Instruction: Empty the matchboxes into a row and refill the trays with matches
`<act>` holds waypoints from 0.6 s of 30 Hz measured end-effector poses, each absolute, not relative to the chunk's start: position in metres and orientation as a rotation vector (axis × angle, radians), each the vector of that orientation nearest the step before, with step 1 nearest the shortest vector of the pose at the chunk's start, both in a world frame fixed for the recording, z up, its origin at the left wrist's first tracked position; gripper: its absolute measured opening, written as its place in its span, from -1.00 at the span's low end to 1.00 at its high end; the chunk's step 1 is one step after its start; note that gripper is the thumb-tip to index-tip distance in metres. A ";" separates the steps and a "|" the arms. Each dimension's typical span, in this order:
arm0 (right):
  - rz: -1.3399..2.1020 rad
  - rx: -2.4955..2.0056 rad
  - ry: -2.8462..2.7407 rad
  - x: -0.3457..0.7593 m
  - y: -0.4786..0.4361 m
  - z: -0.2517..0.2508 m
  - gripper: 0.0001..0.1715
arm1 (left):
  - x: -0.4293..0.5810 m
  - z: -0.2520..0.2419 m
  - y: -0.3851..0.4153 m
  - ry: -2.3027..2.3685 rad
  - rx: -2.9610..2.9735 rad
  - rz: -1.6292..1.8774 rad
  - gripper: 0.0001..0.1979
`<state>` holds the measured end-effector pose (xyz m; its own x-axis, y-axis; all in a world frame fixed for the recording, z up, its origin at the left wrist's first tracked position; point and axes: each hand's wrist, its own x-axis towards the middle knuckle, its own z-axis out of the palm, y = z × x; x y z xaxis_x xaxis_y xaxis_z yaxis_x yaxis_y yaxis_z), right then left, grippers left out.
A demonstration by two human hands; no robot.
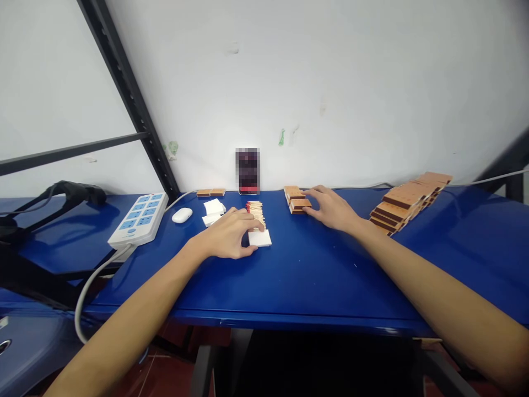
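My left hand [231,234] has its thumb and index finger at the left side of a small white matchbox tray [260,239], which lies on the blue table. Just behind that tray is a row of red-headed matches [256,209], partly covered by the fingers. More white trays [213,207] lie left of the matches, beyond my left hand. On the right, my right hand [330,208] has thumb and fingers closed on the right end of a brown matchbox [300,205]. Other matchboxes [292,192] stand against it toward the wall.
A fanned stack of flat matchbox sleeves [407,201] leans at the right. Two matchboxes [210,193] and a phone [248,171] are by the wall. At the left are a white earbud case [182,215], a power strip [140,218] and a dark metal frame [128,88].
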<state>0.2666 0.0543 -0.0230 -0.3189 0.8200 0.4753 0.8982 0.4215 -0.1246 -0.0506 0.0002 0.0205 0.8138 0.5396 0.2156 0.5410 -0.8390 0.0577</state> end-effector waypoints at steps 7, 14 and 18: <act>-0.227 -1.514 -2.136 0.264 0.042 -0.005 -0.55 | -0.051 0.023 -0.001 -0.891 -2.980 -0.381 -0.67; -0.605 -1.682 -1.997 0.280 -0.022 0.011 -0.57 | -0.053 0.024 0.000 -0.915 -2.971 -0.420 -0.64; -0.684 -1.766 -2.061 0.309 -0.049 -0.009 -0.54 | -0.053 0.025 0.000 -0.909 -2.965 -0.405 -0.63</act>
<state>0.3088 -0.0488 -0.0091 -0.1688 0.8200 0.5469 0.9843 0.1108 0.1377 -0.0528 -0.0003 0.0250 0.7977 0.5491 0.2494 0.5527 -0.8311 0.0621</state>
